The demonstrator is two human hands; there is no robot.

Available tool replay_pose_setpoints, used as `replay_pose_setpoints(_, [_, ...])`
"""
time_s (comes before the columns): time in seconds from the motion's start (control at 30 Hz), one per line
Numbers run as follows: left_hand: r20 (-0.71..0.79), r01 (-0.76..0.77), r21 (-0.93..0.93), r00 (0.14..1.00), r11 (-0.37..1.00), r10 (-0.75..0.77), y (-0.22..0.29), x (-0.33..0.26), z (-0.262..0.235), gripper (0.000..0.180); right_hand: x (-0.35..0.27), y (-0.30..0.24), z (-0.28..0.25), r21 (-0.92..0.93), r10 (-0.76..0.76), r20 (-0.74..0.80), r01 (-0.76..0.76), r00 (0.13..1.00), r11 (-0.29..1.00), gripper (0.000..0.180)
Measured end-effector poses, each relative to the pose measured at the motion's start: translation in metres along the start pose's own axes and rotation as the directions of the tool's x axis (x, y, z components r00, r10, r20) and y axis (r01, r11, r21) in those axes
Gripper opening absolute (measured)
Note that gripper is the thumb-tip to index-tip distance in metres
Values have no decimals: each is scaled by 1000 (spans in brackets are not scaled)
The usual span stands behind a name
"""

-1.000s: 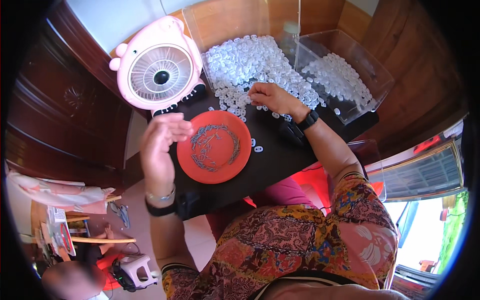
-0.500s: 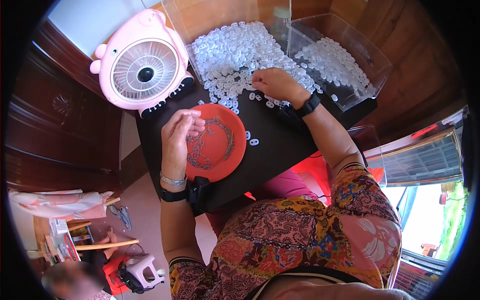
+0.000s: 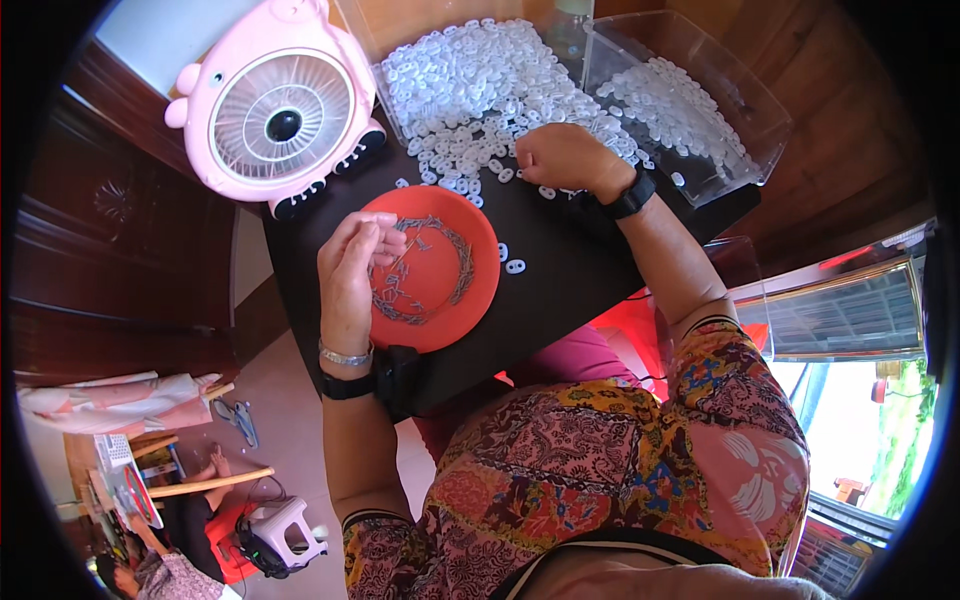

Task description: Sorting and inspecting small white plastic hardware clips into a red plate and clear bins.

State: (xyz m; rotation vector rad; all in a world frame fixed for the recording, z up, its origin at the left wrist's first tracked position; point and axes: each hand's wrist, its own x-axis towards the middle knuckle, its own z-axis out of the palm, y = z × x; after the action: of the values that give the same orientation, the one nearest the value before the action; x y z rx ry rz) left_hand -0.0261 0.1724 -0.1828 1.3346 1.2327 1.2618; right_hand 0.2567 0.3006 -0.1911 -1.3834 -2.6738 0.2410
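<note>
My left hand (image 3: 350, 265) is over the left rim of a shallow red plate (image 3: 480, 300), its fingers curled in toward the thumb. Whether a small piece sits between those fingertips is hidden. Many thin grey metal pins (image 3: 462, 270) lie in a loose ring in the plate. At the near edge of a heap of small white oval plastic pieces with two holes (image 3: 480, 80), my right hand (image 3: 565, 160) is closed with the knuckles up. Its fingertips are out of sight beneath it. Two loose white pieces (image 3: 515, 266) lie right of the plate.
A pink animal-shaped fan (image 3: 280, 125) stands at the far left of the dark table (image 3: 560, 290). A clear plastic bin (image 3: 745, 110) at the far right holds more white pieces. Across the floor at lower left are another person (image 3: 180, 580) and a pale plastic stool (image 3: 290, 530).
My right hand has shifted slightly right and nearer along the heap's edge. My left hand stays over the plate. The whole view has tilted a little, and the person at lower left has changed posture.
</note>
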Motion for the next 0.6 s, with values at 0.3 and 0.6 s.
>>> replay_pose_setpoints(0.3, [-1, 44, -46, 999, 998, -44, -14, 7, -6, 31, -2, -16, 9, -260, -35, -86, 11, 996, 965, 24])
replay_pose_setpoints(0.6, [-12, 48, -36, 999, 998, -49, -19, 10, -7, 30, 4, -12, 7, -289, -86, -84, 58, 993, 956, 14])
